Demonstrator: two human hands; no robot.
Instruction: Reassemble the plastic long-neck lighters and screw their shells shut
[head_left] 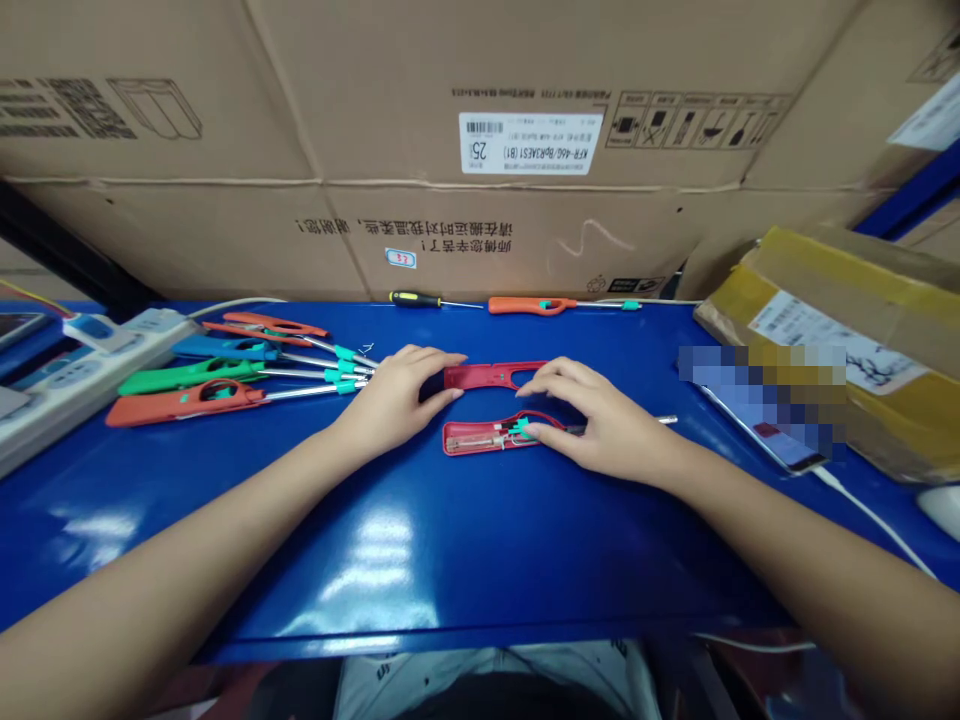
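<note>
On the blue table lies the lower red half of a gas lighter (472, 439), its inner parts bare, with a clear tube, a green trigger and a metal rod that runs right under my right hand. Just behind it rests a loose red shell half (480, 376) with a finger loop. My left hand (397, 395) is open at that shell's left end, thumb and fingers apart. Above the loop is my right hand (592, 410), fingers spread, its thumb at the green trigger; whether it presses on it I cannot tell.
Several assembled lighters (187, 403) lie fanned at left beside a white power strip (90, 375). A screwdriver (416, 299) and an orange lighter (525, 306) lie along the back, before a large cardboard box (420, 130). At right are a phone (765, 430) on a cable and a taped carton (840, 300).
</note>
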